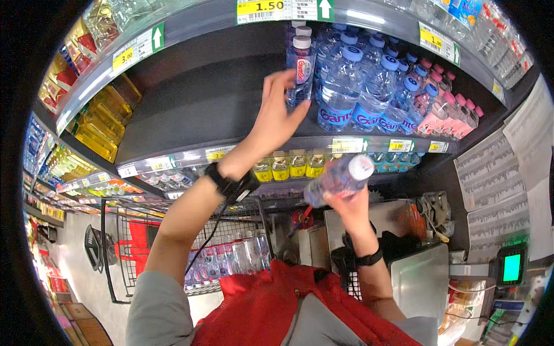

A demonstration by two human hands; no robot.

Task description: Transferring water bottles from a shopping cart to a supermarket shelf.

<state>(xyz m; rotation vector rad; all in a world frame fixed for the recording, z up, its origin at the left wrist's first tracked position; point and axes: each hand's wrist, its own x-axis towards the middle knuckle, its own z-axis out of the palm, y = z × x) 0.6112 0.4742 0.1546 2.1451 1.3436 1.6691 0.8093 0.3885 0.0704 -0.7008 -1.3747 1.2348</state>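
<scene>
My left hand point(279, 106) is at the front of a row of white-capped plastic bottles point(301, 73) on the dark shelf, fingers and thumb apart around the front bottle's near side; whether it touches the bottle I cannot tell. Lower right, my right hand point(350, 207) grips a white-capped water bottle point(335, 184), tilted and blurred, below the shelf edge. Blue-capped water bottles point(340, 93) stand upright right of the row, with pink-capped bottles point(448, 114) beyond them.
A shelf rail point(298, 145) with price tags runs in front. Yellow-labelled bottles point(280, 168) stand on the level below. A wire shopping cart point(130, 259) holds packed bottles point(236, 255) at lower left. A metal surface point(420, 281), a lit green display point(512, 266) and posted sheets point(491, 173) are at right.
</scene>
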